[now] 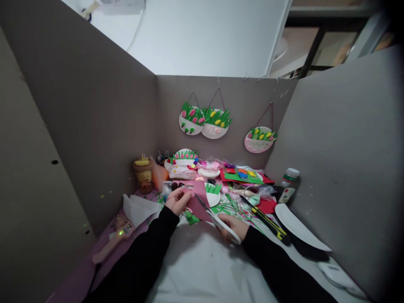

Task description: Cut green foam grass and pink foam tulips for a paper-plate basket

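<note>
My left hand [177,199] pinches the left edge of a pink foam sheet [198,201] held just above the table. My right hand [232,226] grips white-handled scissors [217,220], whose blades point up-left into the pink sheet. A small green foam scrap [191,217] lies under the sheet. Both arms wear black sleeves.
Grey cardboard walls enclose the table; three tulip paper-plate crafts [204,120] hang on the back wall. A pink glue gun [113,244] lies at left, a yellow-lidded jar [143,174] behind it. A bottle [288,185], white paper plate [299,229] and yellow-black cutter [268,221] sit at right.
</note>
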A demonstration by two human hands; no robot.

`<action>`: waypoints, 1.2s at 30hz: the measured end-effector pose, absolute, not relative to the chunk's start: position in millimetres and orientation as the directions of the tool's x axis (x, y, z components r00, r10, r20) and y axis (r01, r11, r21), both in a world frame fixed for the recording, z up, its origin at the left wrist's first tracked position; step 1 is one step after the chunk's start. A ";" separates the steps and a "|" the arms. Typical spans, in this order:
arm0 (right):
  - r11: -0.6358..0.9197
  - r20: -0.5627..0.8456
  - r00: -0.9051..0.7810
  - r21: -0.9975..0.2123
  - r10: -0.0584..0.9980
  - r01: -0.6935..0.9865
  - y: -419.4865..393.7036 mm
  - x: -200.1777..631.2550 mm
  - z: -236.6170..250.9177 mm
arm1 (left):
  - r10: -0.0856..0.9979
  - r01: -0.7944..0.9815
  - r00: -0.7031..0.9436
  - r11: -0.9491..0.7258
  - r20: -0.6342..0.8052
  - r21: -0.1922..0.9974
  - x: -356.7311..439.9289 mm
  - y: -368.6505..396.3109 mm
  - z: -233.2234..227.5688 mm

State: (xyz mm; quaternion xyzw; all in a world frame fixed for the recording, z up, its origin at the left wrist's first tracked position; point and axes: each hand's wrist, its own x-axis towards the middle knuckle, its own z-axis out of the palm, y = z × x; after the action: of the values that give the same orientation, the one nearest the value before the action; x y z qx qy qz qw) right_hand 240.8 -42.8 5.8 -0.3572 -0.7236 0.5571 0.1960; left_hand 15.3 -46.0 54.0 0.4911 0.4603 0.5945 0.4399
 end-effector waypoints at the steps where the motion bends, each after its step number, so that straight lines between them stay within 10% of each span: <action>1: 0.123 -0.109 -0.669 -0.949 0.735 0.290 -43.7 239.1 5.2 | 0.967 -0.113 -0.148 -0.225 0.207 0.968 15.3 -44.9 53.0; 16: 0.055 -0.135 -0.671 -0.966 0.729 0.254 -56.3 225.2 1.6 | 0.926 -0.126 -0.328 -0.241 0.188 0.962 15.9 -43.1 53.4; 36: 0.037 -0.149 -0.677 -0.967 0.721 0.252 -59.9 226.5 11.3 | 0.970 -0.143 -0.182 -0.191 0.164 0.971 17.0 -54.0 69.0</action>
State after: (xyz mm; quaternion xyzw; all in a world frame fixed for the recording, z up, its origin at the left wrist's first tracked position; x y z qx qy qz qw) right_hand 226.5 -59.9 11.3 -0.3510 -0.6930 0.5984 0.1959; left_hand 17.0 -54.0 69.0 0.4569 0.4521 0.6217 0.4475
